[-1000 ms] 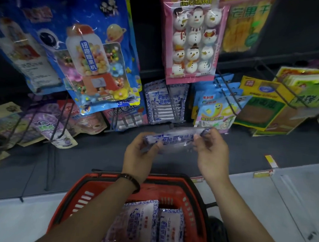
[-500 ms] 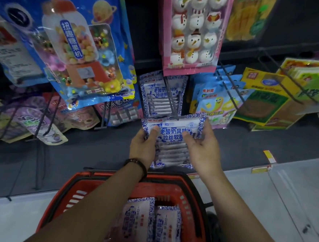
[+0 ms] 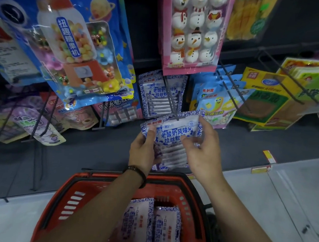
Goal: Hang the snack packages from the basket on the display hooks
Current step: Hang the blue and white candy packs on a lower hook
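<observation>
A blue-and-white snack package [image 3: 173, 133] is upright between both hands, its top edge right at the tip of a black display hook [image 3: 174, 105]. My left hand [image 3: 143, 150] pinches its left edge, thumb on the front. My right hand [image 3: 202, 148] grips its right side. Matching packages [image 3: 156, 94] hang further back on that hook. Below, the red basket [image 3: 70, 196] holds two more of the same packages [image 3: 138, 221], partly hidden by my left forearm.
Large blue candy bags [image 3: 81, 45] and a pink snowman pack [image 3: 193, 28] hang above. Light-blue packs [image 3: 217, 98] and yellow-green packs [image 3: 266, 98] hang on hooks to the right, purple packs [image 3: 32, 123] to the left. A dark base shelf [image 3: 96, 154] lies below.
The package was flat and edge-on a second ago; both hands turned it upright, front facing me, and lifted it toward the hook tip. The view moved closer to the rack.
</observation>
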A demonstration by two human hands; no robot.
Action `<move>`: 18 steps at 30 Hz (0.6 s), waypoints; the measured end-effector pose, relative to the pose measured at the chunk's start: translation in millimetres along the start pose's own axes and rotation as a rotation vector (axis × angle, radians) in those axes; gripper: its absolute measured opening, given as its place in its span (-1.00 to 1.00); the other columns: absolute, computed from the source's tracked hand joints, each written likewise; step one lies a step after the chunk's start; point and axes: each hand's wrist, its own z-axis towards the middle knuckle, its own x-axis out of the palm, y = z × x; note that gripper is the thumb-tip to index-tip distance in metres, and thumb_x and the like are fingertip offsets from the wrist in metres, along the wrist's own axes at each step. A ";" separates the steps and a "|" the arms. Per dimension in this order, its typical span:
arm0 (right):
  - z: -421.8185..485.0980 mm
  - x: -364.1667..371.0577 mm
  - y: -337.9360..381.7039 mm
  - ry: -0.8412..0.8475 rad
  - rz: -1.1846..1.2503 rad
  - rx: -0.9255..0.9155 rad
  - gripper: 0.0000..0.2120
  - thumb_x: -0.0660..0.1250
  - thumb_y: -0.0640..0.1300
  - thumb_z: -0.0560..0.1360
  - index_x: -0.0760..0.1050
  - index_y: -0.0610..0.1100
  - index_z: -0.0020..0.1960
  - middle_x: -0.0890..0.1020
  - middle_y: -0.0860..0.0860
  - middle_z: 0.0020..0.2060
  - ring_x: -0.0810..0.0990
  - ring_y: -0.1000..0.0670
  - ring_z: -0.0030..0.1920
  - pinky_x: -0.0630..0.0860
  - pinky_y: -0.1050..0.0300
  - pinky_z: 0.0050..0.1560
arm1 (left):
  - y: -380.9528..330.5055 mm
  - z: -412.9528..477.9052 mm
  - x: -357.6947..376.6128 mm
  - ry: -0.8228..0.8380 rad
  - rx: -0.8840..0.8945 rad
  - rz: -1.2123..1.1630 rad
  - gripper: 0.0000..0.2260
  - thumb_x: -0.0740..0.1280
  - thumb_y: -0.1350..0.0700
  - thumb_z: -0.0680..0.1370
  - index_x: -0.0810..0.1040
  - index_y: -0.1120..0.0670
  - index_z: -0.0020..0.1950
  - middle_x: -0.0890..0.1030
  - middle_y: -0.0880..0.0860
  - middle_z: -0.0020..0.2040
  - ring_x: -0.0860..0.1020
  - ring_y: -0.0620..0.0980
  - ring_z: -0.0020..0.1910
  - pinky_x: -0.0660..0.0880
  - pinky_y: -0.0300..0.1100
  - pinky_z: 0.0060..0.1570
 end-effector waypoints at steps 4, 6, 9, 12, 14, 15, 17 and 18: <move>-5.9 -3.9 3.8 0.023 -0.001 -0.065 -0.29 0.49 -0.13 0.58 0.29 0.22 0.62 0.37 0.11 0.39 0.67 0.08 0.10 0.55 0.36 0.09 | -12.9 -3.6 3.7 -0.013 -0.028 -0.025 -0.67 0.31 -0.28 0.61 0.53 -0.04 -0.09 0.44 -0.11 -0.29 0.48 -0.07 -0.29 0.67 0.31 -0.05; -6.7 -3.8 6.1 0.039 -0.013 -0.068 -0.29 0.48 -0.15 0.58 0.31 0.24 0.62 0.36 0.07 0.38 0.64 0.19 0.07 0.53 0.43 0.08 | -19.2 -6.1 5.8 -0.018 -0.048 -0.011 -0.69 0.31 -0.31 0.59 0.52 -0.12 -0.16 0.40 -0.11 -0.29 0.45 -0.07 -0.30 0.67 0.32 -0.02; -6.4 -0.4 7.5 0.053 -0.033 -0.030 -0.31 0.48 -0.14 0.58 0.32 0.21 0.62 0.35 0.00 0.36 0.59 0.29 -0.02 0.48 0.52 0.03 | -20.4 -4.3 6.6 -0.040 -0.097 0.034 -0.67 0.30 -0.35 0.58 0.54 -0.11 -0.14 0.36 -0.09 -0.29 0.40 -0.06 -0.33 0.65 0.34 0.04; -5.3 0.0 6.7 0.056 -0.061 -0.010 -0.31 0.48 -0.11 0.58 0.32 0.21 0.62 0.35 -0.02 0.37 0.62 0.20 -0.04 0.50 0.44 0.09 | -17.6 2.2 6.4 -0.045 -0.110 0.062 -0.54 0.30 -0.40 0.54 0.55 0.00 -0.03 0.40 -0.05 -0.26 0.44 0.03 -0.26 0.66 0.36 -0.02; -4.6 -0.7 5.2 0.065 -0.081 0.002 -0.30 0.48 -0.08 0.57 0.31 0.22 0.62 0.36 -0.03 0.36 0.66 0.10 -0.11 0.58 0.27 0.16 | -15.0 4.4 6.6 -0.048 -0.111 0.078 -0.54 0.30 -0.41 0.54 0.57 -0.01 -0.02 0.40 -0.06 -0.25 0.45 0.01 -0.26 0.67 0.34 -0.06; -4.2 -0.9 3.9 0.069 -0.094 0.008 -0.30 0.48 -0.07 0.56 0.31 0.22 0.62 0.36 -0.03 0.35 0.67 0.04 -0.13 0.61 0.14 0.21 | -13.5 4.9 6.4 -0.048 -0.114 0.073 -0.57 0.30 -0.41 0.54 0.58 -0.04 -0.04 0.41 -0.06 -0.26 0.45 0.00 -0.28 0.66 0.35 -0.05; -4.5 -1.2 4.0 0.080 -0.111 0.029 -0.29 0.48 -0.08 0.57 0.30 0.23 0.62 0.34 -0.04 0.33 0.68 -0.02 -0.15 0.60 0.07 0.26 | -10.4 6.2 5.1 -0.045 -0.123 0.055 -0.61 0.30 -0.39 0.55 0.57 -0.08 -0.05 0.40 -0.07 -0.27 0.44 -0.03 -0.32 0.64 0.38 -0.01; -4.6 -1.6 4.9 0.088 -0.116 0.036 -0.29 0.48 -0.08 0.57 0.29 0.23 0.63 0.34 -0.04 0.34 0.69 -0.02 -0.12 0.58 0.10 0.28 | -10.6 6.1 5.1 -0.042 -0.126 0.056 -0.62 0.29 -0.39 0.56 0.58 -0.09 -0.03 0.39 -0.09 -0.27 0.43 -0.04 -0.33 0.64 0.37 0.01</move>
